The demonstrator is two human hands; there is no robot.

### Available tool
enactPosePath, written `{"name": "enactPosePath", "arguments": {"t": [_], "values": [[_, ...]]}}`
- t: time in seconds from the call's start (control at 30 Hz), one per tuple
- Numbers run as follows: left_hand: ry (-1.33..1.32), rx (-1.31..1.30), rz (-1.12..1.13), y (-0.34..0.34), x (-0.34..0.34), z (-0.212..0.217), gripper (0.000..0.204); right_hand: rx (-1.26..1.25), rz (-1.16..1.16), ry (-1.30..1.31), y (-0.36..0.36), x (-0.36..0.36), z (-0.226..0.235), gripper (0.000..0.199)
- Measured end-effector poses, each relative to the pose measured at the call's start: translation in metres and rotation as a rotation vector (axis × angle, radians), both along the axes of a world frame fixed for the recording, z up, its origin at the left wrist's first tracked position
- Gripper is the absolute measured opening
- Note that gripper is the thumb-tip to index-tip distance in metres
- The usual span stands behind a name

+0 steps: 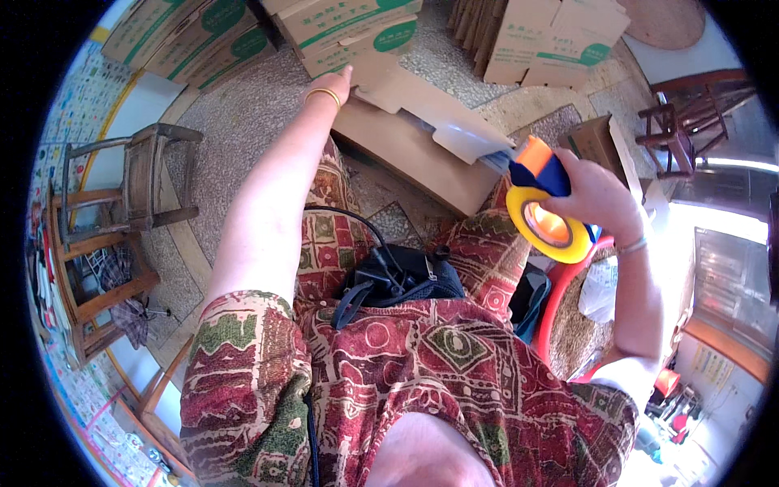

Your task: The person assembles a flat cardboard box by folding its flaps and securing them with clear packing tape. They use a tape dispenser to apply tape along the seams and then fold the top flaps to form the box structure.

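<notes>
A long brown cardboard box point(406, 154) lies slantwise in front of my knees, with flaps along its upper side. My left hand point(331, 84), with a gold bangle at the wrist, holds the box's far left end; one digit points up and the other fingers are mostly hidden. In my right hand point(600, 195) is a tape dispenser point(539, 165), orange and dark blue, carrying a wide yellow roll of tape point(527, 226). The dispenser's front is at the right end of the box. A shiny clear strip point(471, 140) shows on the flap beside it.
Flattened cartons point(544, 40) lean at the back right. Printed cartons point(349, 32) are stacked behind the box, with more point(191, 40) at the far left. Wooden chairs point(146, 178) stand left. A red-rimmed tub point(560, 300) is by my right knee; a black bag point(406, 276) sits at my lap.
</notes>
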State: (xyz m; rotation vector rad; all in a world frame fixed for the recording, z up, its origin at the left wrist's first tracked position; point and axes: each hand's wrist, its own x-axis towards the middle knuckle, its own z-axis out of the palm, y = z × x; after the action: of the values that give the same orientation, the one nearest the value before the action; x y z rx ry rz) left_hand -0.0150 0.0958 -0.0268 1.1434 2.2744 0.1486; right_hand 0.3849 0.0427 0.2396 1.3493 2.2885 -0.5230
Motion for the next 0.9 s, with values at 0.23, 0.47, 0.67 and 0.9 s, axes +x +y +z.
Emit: {"name": "enactPosePath", "arguments": {"t": [0.23,0.47,0.67,0.9], "values": [[0.256,0.361,-0.137,-0.029,0.034,0.018,0.065,-0.033,0.056,0.070,0.021,0.001,-0.023,0.065],[0.183,0.639,-1.035,-0.083,0.111,0.082,0.031,-0.056,0.046,0.122,0.029,0.012,-0.025,0.066],[-0.145,0.839,-1.427,-0.094,0.210,0.047,0.034,-0.095,0.058,0.089,0.034,-0.001,-0.036,0.072],[0.162,0.399,-1.394,-0.094,0.226,0.050,0.053,-0.072,0.059,0.126,0.033,-0.003,-0.038,0.073]]}}
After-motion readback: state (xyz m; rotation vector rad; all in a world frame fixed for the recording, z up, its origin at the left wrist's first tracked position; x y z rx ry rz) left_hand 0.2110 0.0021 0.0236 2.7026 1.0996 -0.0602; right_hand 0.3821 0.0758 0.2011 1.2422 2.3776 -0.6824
